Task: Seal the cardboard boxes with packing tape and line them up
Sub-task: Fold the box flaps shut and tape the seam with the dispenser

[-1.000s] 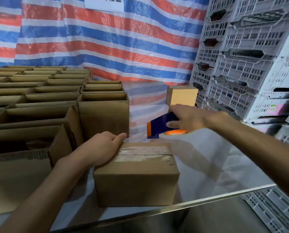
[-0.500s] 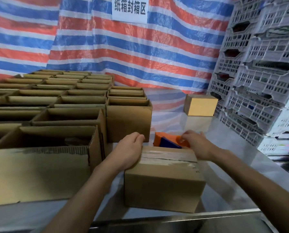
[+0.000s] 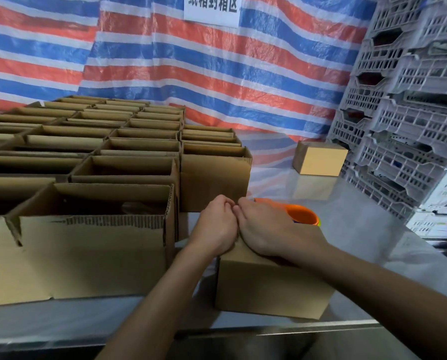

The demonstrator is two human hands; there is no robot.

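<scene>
Since 0.5 s ago: right hand (image 3: 266,229) has come off the tape dispenser (image 3: 304,215) and crossed left. It now meets the left hand (image 3: 214,227) on top of the box.

Head view (only view):
- Cardboard box (image 3: 269,289) sits on the steel surface (image 3: 373,245), near the front edge, directly under both hands. Flaps are down; the tape strip is hidden by the hands.
- Both hands lie on the far-left part of the box top, knuckles touching. Fingers of both curl down over the far top edge. Tips are hidden behind the knuckles, so cannot tell if they grip the edge, pinch a tape end or just press.
- Dispenser lies on the surface just beyond the box, behind the right hand. No fingers seen on it.
- Open boxes (image 3: 87,242) are packed in rows to the left, touching each other. The nearest stands just beside the left forearm.
- One closed box (image 3: 319,158) stands far right, near the crate stack (image 3: 412,126) and well apart from the hands. Striped tarp (image 3: 191,74) behind.

Judgement: prob. rubbing down the tape end, so sealing of this box looks nearly done; lining up not yet done.

Key relation: the box's long axis runs L–R across the view. The closed box lies ahead and to the right of it, so the right hand is nearer to that side and to the dispenser. The push prob. goes forward-right.
</scene>
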